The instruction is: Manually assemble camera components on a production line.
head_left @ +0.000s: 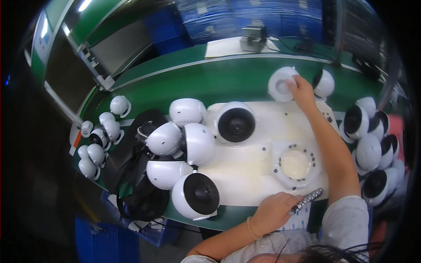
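Observation:
My right hand (303,93) reaches to the far side of the bench, its fingers closed on the rim of a white dome camera housing (277,86). Nearer to me, my left hand (275,212) rests low by the front edge of the white work board (237,175). Its fingers are closed round a slim black-and-white patterned stick (308,200), whose kind I cannot make out. Between the hands lies a white ring-shaped fixture (275,168) with small dark dots around its opening. A white camera with a black front (237,125) stands at the board's back left.
Several white dome cameras (199,143) crowd the board's left side, by a black bag (147,199). Another camera (324,83) stands beyond my right hand. More cameras (369,151) cluster at right and smaller ones (112,130) at far left. A grey metal box (253,39) sits behind the green bench.

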The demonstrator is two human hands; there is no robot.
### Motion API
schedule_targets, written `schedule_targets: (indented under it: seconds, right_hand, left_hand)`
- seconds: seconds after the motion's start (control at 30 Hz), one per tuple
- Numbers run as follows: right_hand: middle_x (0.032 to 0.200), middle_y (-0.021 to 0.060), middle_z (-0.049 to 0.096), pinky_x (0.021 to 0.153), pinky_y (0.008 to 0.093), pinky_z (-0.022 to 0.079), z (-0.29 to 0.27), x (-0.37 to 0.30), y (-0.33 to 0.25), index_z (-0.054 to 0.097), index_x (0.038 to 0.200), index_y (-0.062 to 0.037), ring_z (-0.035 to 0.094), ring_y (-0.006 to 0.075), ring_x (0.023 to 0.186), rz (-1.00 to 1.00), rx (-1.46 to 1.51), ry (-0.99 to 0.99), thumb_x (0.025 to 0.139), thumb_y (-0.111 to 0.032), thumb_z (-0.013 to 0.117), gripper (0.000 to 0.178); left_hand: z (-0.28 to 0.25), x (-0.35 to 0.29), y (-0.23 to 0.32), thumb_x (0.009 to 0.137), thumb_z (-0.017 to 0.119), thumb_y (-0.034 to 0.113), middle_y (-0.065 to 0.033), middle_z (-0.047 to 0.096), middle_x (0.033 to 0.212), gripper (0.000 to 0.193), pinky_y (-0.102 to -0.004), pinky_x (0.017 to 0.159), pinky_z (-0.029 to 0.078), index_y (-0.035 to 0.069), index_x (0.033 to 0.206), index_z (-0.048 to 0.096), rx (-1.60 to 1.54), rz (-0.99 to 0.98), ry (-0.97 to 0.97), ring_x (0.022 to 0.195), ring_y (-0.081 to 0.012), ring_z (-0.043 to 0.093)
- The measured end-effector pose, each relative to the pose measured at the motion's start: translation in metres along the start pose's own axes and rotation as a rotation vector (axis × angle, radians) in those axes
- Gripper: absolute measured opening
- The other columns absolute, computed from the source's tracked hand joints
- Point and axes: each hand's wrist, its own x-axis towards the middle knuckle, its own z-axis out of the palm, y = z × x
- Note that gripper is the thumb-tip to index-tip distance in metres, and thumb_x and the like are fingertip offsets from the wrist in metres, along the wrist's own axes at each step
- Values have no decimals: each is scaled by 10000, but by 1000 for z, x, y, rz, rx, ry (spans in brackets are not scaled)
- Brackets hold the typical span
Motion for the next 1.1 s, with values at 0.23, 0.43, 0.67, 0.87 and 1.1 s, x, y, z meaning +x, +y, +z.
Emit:
schedule_targets:
  seconds: [0.23, 0.43, 0.67, 0.87, 1.1]
  right_hand:
    - [697, 3, 576, 535, 169, 377, -127, -98, -73, 514, 965, -34, 529, 58, 626, 552, 776, -310, 863, -229, 531, 221]
    - [787, 34, 582, 554, 225, 424, -146, -143, -73, 546, 1013, -51, 535, 96, 632, 690, 703, -455, 859, -259, 538, 259]
    - [957, 95, 548, 726, 300, 420, -176, -169, -80, 546, 1035, -60, 526, 208, 891, -73, 441, -438, 684, -242, 731, 436]
    - [896, 63, 600, 756, 266, 431, -178, -179, -76, 551, 1038, -44, 565, 164, 824, 57, 497, -529, 709, -97, 702, 366]
    - [907, 53, 626, 748, 255, 448, -184, -176, -68, 590, 995, -49, 575, 108, 822, 404, 943, -611, 781, -77, 639, 222]
  left_hand:
    - [-1, -4, 7, 657, 615, 40, -127, 587, 759, 329, -367, 625, 464, 60, 984, 594, -48, -75, 181, 694, -298, 571]
    - [4, 0, 12, 736, 698, 94, -84, 622, 700, 168, -252, 539, 450, 0, 850, 619, -268, -251, 350, 576, -153, 572]
    - [2, -5, 5, 768, 692, 119, 13, 536, 599, 163, -177, 495, 369, -15, 810, 609, -569, -365, 540, 541, -34, 440]
    - [2, -1, 11, 747, 694, 64, -19, 570, 637, 126, -189, 519, 391, -19, 796, 613, -403, -310, 493, 559, -63, 483]
    - [0, -3, 6, 723, 680, -4, -104, 604, 703, 104, -231, 578, 434, -29, 799, 614, -301, -182, 532, 625, -149, 554]
